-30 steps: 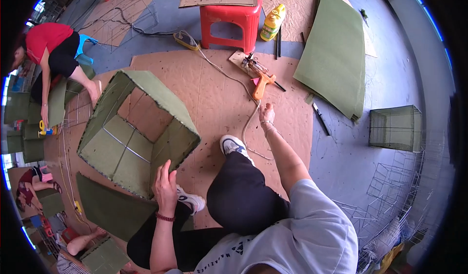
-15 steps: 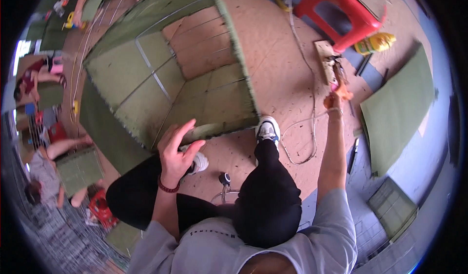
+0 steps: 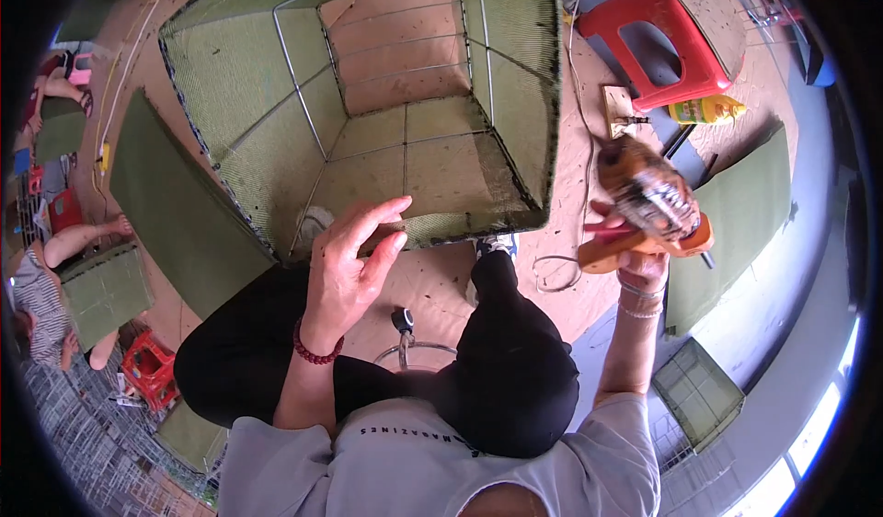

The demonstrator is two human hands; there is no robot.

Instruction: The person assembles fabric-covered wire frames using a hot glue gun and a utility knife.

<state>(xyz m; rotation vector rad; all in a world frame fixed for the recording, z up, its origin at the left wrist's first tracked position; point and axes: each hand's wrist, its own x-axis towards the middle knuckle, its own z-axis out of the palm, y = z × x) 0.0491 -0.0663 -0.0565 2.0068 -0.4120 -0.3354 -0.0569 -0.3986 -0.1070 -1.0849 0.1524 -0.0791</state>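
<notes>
"Saw what farthest left of the red stool (image 3: 696, 57)?"

"Saw a flat green panel (image 3: 179, 204), then a green wire-framed box (image 3: 262, 103) just left of the stool."

"Made out hands?"

"Found the left hand (image 3: 345, 273) left of the stool's near side, parted narrowly at thumb and forefinger; couldn't tell whether touching the box. Spotted the right hand (image 3: 644, 264) just nearer than the stool, wrapped round an orange gun-shaped tool (image 3: 655, 202)."
</notes>
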